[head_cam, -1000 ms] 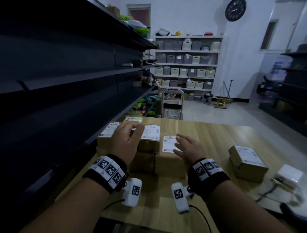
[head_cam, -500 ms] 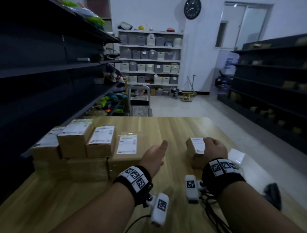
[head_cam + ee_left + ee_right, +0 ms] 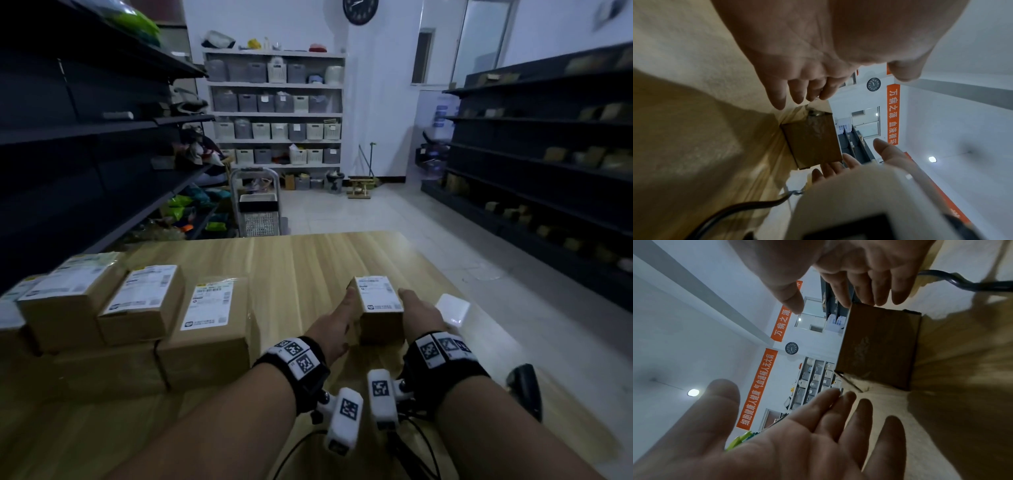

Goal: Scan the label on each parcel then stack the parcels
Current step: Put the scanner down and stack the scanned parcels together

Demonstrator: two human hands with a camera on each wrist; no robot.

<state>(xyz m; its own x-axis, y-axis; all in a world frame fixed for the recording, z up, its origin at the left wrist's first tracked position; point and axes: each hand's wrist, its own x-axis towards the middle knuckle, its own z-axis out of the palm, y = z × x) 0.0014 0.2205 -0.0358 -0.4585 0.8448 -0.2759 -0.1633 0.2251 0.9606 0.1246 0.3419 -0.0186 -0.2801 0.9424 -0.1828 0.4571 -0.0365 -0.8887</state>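
1. Head view: a small box [image 3: 379,313] stands on the wooden table [image 3: 308,260], its white label [image 3: 377,294] facing up, at about 5 o'clock from the table's middle.
2. The left hand [image 3: 334,327] lies along the box's left side and the right hand [image 3: 418,317] along its right side, so the box sits between the two palms (both thumbs ride level with the top edge).
3. Left wrist view: the left hand's fingers [image 3: 795,92] are straight and slightly spread, their tips at the box's [image 3: 813,139] near corner; whether they touch the cardboard cannot be told.
4. In the same view the right hand's fingers [image 3: 851,160] show at 5 o'clock of the box, straight, close to its far edge.
5. Right wrist view: the right hand's fingers [image 3: 849,415] are stretched flat and a little apart at 7 o'clock of the box [image 3: 879,347], just short of its side; the left hand's fingers [image 3: 879,288] reach its opposite edge at 12 o'clock.
6. Neither hand curls round the box.
7. At 9 o'clock on the table stands a stack of boxes [image 3: 137,318], each top one labelled, well apart from the hands.
8. A white device [image 3: 452,310] lies just right of the right hand, and a dark scanner [image 3: 525,389] at 4 o'clock near the table edge.
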